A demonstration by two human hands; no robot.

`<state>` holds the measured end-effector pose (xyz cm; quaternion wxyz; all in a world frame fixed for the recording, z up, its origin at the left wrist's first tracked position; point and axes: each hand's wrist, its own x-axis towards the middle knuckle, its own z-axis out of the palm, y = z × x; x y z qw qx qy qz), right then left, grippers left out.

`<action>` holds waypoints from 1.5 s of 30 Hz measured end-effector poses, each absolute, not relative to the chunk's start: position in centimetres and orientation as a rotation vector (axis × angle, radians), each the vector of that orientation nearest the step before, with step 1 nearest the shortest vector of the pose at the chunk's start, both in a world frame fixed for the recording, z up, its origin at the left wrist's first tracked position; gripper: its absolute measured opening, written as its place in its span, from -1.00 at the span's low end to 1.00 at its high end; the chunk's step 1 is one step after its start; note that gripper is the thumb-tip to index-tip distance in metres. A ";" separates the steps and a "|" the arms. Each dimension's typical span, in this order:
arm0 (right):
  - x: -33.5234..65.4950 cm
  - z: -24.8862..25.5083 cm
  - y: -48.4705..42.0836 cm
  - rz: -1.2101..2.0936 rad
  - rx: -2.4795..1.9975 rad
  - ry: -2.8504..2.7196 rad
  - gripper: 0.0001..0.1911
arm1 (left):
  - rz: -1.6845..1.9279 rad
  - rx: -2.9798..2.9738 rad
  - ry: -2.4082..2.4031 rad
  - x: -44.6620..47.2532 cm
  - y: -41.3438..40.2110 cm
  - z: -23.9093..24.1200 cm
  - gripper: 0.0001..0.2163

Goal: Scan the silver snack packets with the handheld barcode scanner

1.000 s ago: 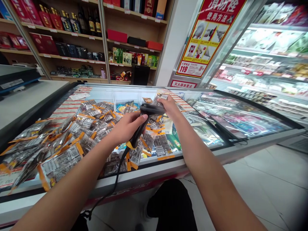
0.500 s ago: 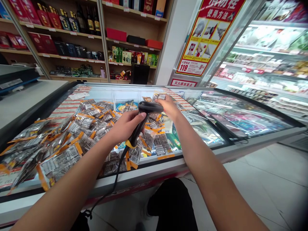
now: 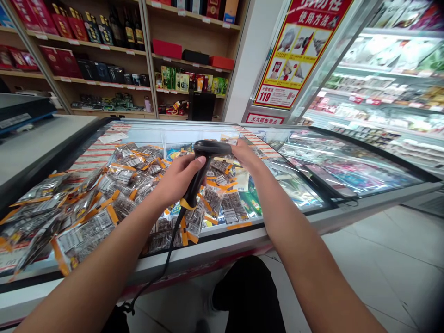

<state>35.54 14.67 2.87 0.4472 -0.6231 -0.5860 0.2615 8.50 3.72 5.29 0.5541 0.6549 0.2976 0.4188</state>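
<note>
My left hand [image 3: 178,178] is wrapped round the handle of a black barcode scanner [image 3: 198,180], its thumb on the near side. The scanner has a yellow band near the bottom, and its head points right. Just beyond the head's right end is my right hand [image 3: 245,155], low over the packets; the scanner hides its fingers, so any hold is unseen. Clear snack packets [image 3: 126,175] with orange ends, dark contents and barcode labels lie heaped beneath and to the left of both hands. A packet edge [image 3: 227,137] shows behind the scanner head.
The packets lie on a glass-topped chest freezer [image 3: 215,246], whose other glass section [image 3: 347,159] extends right. From the scanner a black cable [image 3: 169,256] hangs over the front edge. Behind stand wooden shelves [image 3: 194,27] of goods; a grey counter [image 3: 69,134] is at left.
The scanner and my left hand have shifted slightly left and up. My right hand, which held up a packet by its thumb, has dropped behind the scanner head, and that packet is mostly hidden.
</note>
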 end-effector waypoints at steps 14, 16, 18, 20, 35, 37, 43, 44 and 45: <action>38.6 1.7 16.0 -0.060 -2.070 -1.827 -0.16 | 1.301 1.336 0.758 8.7 4.1 5.5 -0.63; 36.9 1.2 16.7 -0.064 -1.962 -2.029 -0.35 | 1.290 1.335 0.770 8.7 4.0 5.7 -0.63; 35.3 1.1 17.2 -0.001 -1.963 -2.131 -0.45 | 1.281 1.334 0.776 8.6 3.8 5.8 -0.63; 34.5 1.3 17.4 0.013 -2.015 -2.119 -0.49 | 1.283 1.335 0.772 8.6 3.8 5.9 -0.64; 34.2 1.6 16.4 -0.069 -2.333 -1.807 -0.29 | 1.248 1.375 0.756 8.8 3.5 5.8 -0.63; 34.3 1.6 16.4 -0.086 -2.295 -1.827 -0.34 | 1.250 1.381 0.766 8.8 3.5 5.8 -0.62; 35.0 1.7 16.1 0.090 -2.027 -1.687 -0.61 | 1.243 1.385 0.780 8.8 3.4 5.8 -0.62; 35.0 2.0 16.0 0.190 -1.918 -1.583 -0.63 | 1.243 1.382 0.779 8.8 3.4 5.8 -0.62; 34.9 2.3 15.8 0.311 -1.790 -1.476 -0.63 | 1.243 1.378 0.776 8.8 3.4 5.8 -0.62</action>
